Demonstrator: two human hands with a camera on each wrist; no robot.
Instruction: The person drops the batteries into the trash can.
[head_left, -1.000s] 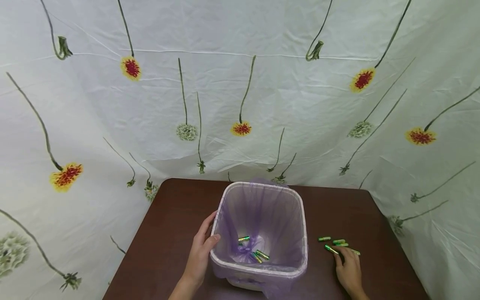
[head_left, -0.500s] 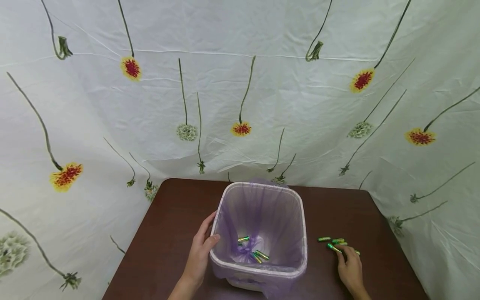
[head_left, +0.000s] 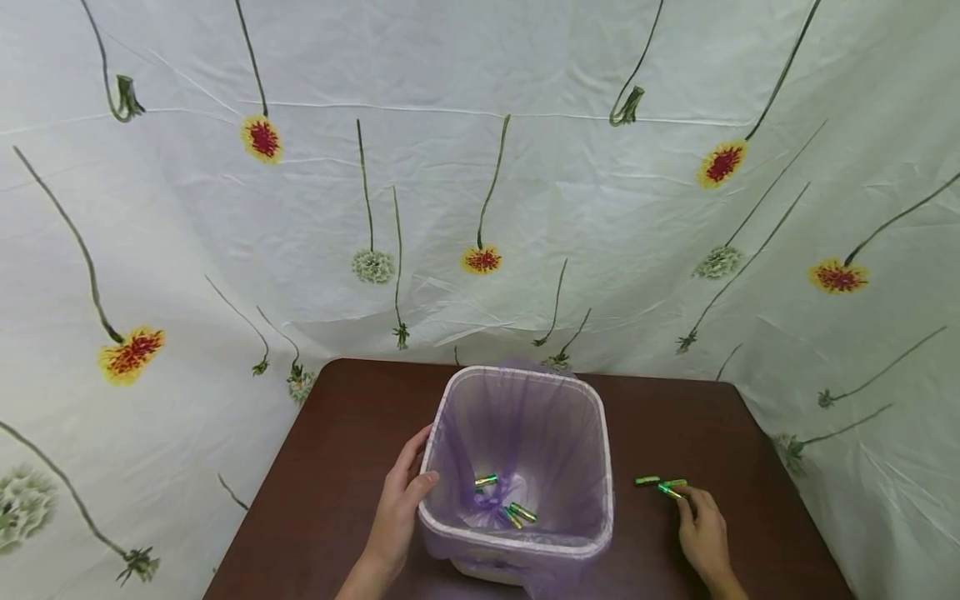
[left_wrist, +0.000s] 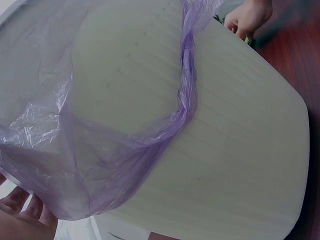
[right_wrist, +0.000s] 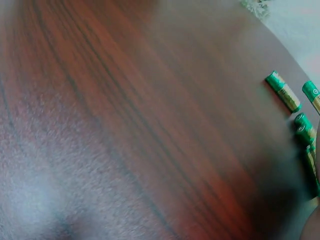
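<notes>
Item 1, bin [head_left: 592, 467]: white plastic, lined with a purple bag [head_left: 525, 433], upright mid-counter [head_left: 337, 433]. My left hand [head_left: 397, 512] rests against its left rim, thumb hooked over the edge and fingers lying along the outer wall; I read that as steadying the bin so it does not slide.

Item 2, batteries in the bin [head_left: 504, 504]: about three green-and-gold cells lying loose on the bag's bottom.

Item 3, loose batteries [head_left: 660, 483]: a small cluster lying flat on the counter right of the bin, near but not touching it. My right hand [head_left: 703, 533] lies just behind them, fingertips [head_left: 684, 498] at the nearest cell; I cannot tell whether they pinch it or only touch it.

Item 4, backdrop [head_left: 480, 183]: white sheet printed with flowers, draped behind and beside the counter.

Writing: the wrist view shows green labels on the cells [right_wrist: 284, 91], too blurred to read. No brand legible anywhere.
</notes>
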